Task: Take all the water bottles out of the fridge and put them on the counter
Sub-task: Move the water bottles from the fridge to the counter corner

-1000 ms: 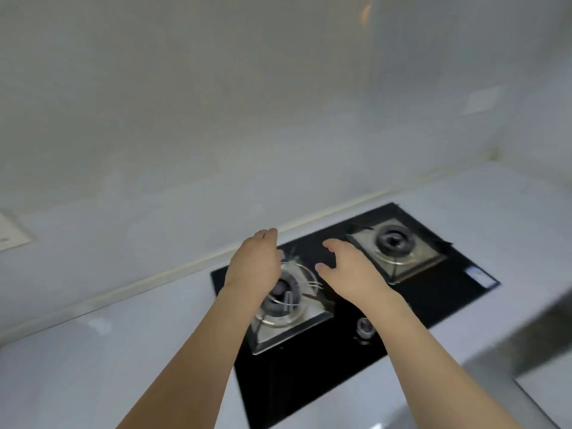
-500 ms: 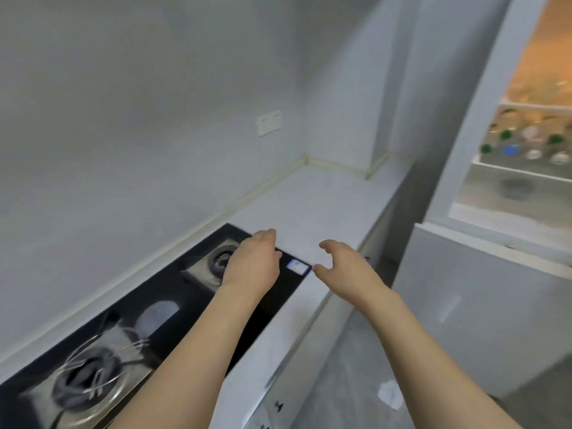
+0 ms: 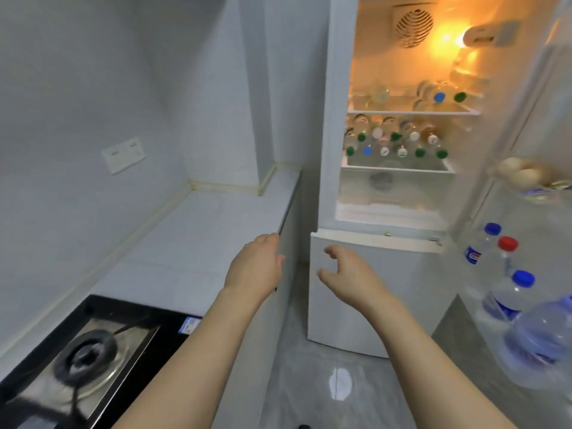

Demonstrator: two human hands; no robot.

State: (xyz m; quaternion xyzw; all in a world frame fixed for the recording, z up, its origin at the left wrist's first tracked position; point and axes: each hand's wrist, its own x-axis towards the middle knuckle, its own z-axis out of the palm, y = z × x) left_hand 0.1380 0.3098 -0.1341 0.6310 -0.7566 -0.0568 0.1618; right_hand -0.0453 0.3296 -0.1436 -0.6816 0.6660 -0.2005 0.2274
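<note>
The fridge (image 3: 340,88) stands open and lit at the right, beyond the counter's end. Several water bottles (image 3: 396,144) lie on its middle shelf, caps toward me, and a few more bottles (image 3: 439,96) lie on the shelf above. Upright bottles (image 3: 483,246) with blue and red caps stand in the door rack at the far right. The white counter (image 3: 198,230) runs along the left wall. My left hand (image 3: 257,267) hovers over the counter's front edge, fingers relaxed, holding nothing. My right hand (image 3: 349,274) is held out in front of the lower fridge door, fingers loosely curled and empty.
A black gas hob (image 3: 93,351) sits in the counter at the lower left. A wall socket (image 3: 123,154) is above the counter. The open fridge door (image 3: 532,187) carries eggs on an upper rack. Grey glossy floor lies between counter and fridge.
The view has swung right from the hob to the open fridge. Both hands stay held out in front, empty, in much the same pose.
</note>
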